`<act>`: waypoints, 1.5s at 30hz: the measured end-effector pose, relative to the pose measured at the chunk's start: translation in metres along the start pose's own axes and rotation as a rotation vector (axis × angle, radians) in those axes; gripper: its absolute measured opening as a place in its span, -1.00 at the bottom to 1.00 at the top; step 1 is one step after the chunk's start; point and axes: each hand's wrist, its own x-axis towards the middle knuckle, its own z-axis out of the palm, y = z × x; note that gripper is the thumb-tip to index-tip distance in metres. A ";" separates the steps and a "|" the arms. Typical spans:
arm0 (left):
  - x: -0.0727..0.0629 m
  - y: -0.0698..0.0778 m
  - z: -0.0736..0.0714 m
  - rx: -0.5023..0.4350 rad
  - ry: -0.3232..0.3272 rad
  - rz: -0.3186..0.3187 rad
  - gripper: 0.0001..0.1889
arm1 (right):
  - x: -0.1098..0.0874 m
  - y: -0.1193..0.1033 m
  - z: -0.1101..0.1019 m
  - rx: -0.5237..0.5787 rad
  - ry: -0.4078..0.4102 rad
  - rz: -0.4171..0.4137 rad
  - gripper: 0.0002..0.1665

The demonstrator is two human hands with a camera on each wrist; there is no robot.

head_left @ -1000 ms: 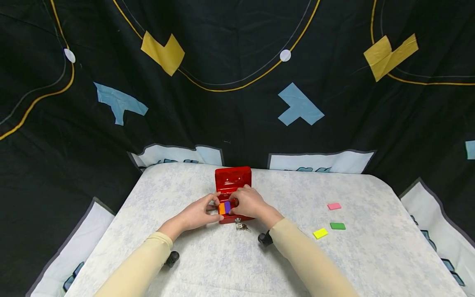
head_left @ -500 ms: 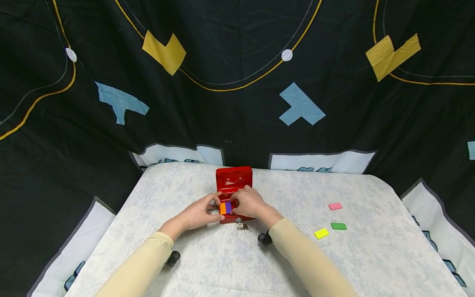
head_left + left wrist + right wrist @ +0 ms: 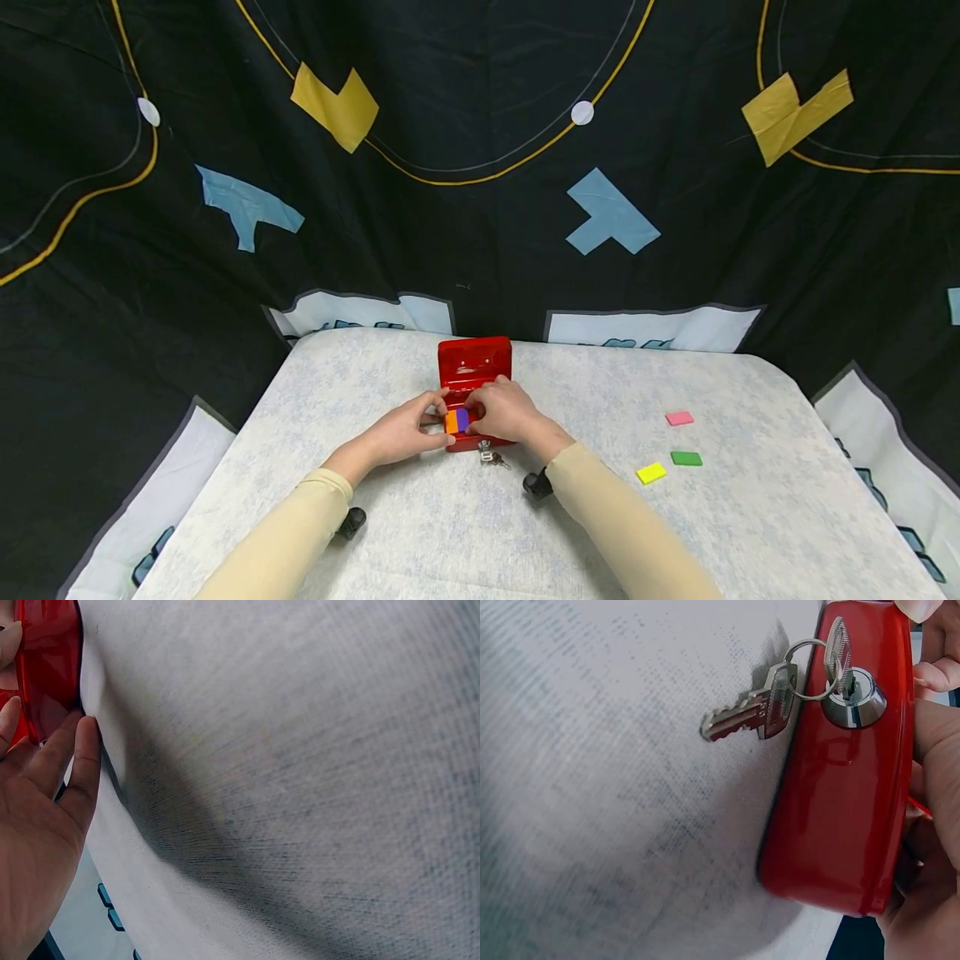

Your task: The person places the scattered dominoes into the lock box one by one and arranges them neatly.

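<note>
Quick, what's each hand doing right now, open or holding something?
Left hand: open, at the side of the red box.
Right hand: curled at the purple block; whether it grips it cannot be told.

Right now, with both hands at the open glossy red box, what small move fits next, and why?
I would probably lift the right hand from the box: the rectangular orange block and purple block appear side by side inside, while a flat yellow block, green block and pink block lie outside.
</note>
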 end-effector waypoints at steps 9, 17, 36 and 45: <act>0.001 0.001 0.000 0.015 -0.001 -0.003 -0.57 | -0.016 0.010 -0.018 0.073 0.091 -0.024 -0.56; 0.000 0.001 0.000 0.012 0.007 -0.001 -0.58 | -0.046 0.035 -0.038 0.156 0.142 -0.012 -0.60; 0.002 -0.002 0.003 0.004 0.011 0.003 -0.57 | -0.139 0.136 -0.063 0.130 0.273 0.162 -0.62; 0.002 -0.003 0.003 0.007 0.013 -0.004 -0.55 | -0.181 0.174 -0.060 0.049 0.270 0.324 -0.58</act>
